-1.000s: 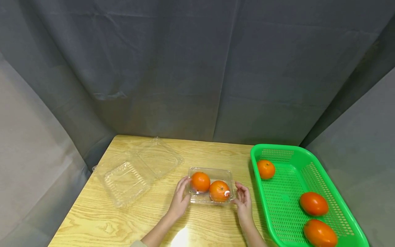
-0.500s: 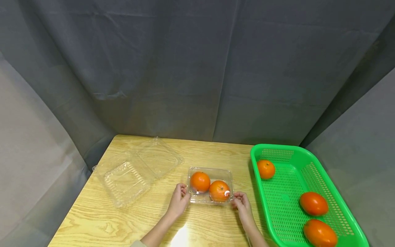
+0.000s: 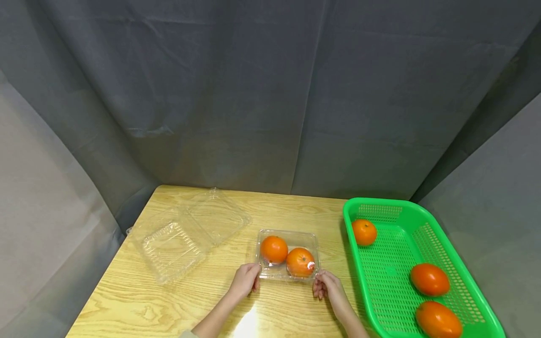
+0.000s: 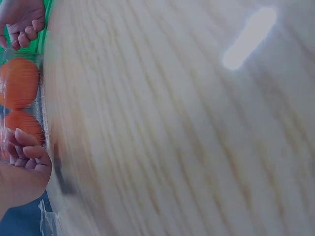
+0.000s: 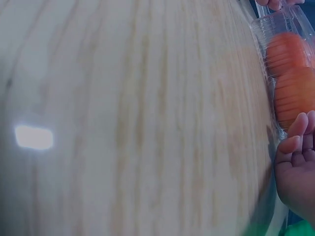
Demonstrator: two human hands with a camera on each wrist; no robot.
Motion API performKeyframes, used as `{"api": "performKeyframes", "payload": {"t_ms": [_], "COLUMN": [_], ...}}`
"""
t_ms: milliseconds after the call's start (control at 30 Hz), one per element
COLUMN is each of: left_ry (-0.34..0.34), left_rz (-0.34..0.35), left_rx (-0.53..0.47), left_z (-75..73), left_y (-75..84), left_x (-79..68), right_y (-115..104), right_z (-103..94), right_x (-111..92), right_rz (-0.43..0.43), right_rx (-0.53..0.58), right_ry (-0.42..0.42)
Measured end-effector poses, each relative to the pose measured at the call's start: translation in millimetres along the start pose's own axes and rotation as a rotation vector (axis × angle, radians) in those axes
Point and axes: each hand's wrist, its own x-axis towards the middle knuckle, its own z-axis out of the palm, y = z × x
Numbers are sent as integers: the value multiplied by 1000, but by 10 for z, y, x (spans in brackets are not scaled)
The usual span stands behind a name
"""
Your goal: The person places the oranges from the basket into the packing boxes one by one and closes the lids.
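Note:
In the head view a closed clear plastic clamshell box (image 3: 282,271) lies on the wooden table with two oranges (image 3: 274,249) inside, side by side. At its near left corner, the left hand (image 3: 246,279) pinches the rim, with the other fingers curled below. My right hand (image 3: 330,287) pinches the near right corner in the same way. The left wrist view has the left hand's curled fingers (image 4: 30,151) beside the box. From the right wrist, the box's ribbed side (image 5: 268,54) shows, and the right fingertips (image 5: 298,125) overlap its end.
A second clamshell box (image 3: 173,249) lies unfolded on the left of the table (image 3: 139,305). On the right stands a green plastic basket (image 3: 390,270) with an orange (image 3: 364,232) and two redder, longer-looking fruits (image 3: 430,279). A grey curtain (image 3: 228,117) hangs behind.
Both hands have slid from the box's sides toward its near corners, and their fingers have curled in. The box and fruit have stayed in place.

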Motion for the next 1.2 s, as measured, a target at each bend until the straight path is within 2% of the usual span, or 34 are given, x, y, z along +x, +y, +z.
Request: {"api": "performKeyframes", "payload": {"t_ms": [133, 267, 367, 533, 767, 933, 1067, 1200], "left_ry": [-18, -34, -39, -39, -57, -62, -76, -96], "left_rz": [-11, 6, 3, 10, 17, 6, 11, 23], "left_rx": [-84, -115, -118, -95, -128, -119, -128, -129], "left_z": [-21, -44, -41, -24, -28, -24, -36, -65], "left_y": [109, 226, 184, 12, 65, -22, 28, 193], "left_x": [-61, -123, -105, -23, -56, -19, -42, -131], "right_y": [5, 31, 40, 26, 32, 31, 30, 30], "right_z": [-2, -12, -19, -30, -50, -52, -56, -52], "right_x": [7, 22, 26, 11, 3, -3, -6, -8], "right_rz": [5, 25, 32, 30, 23, 31, 36, 40], "right_rx": [13, 44, 74, 108, 135, 142, 140, 142], "right_ry": [-7, -13, -20, -40, -63, -69, -68, -64]}}
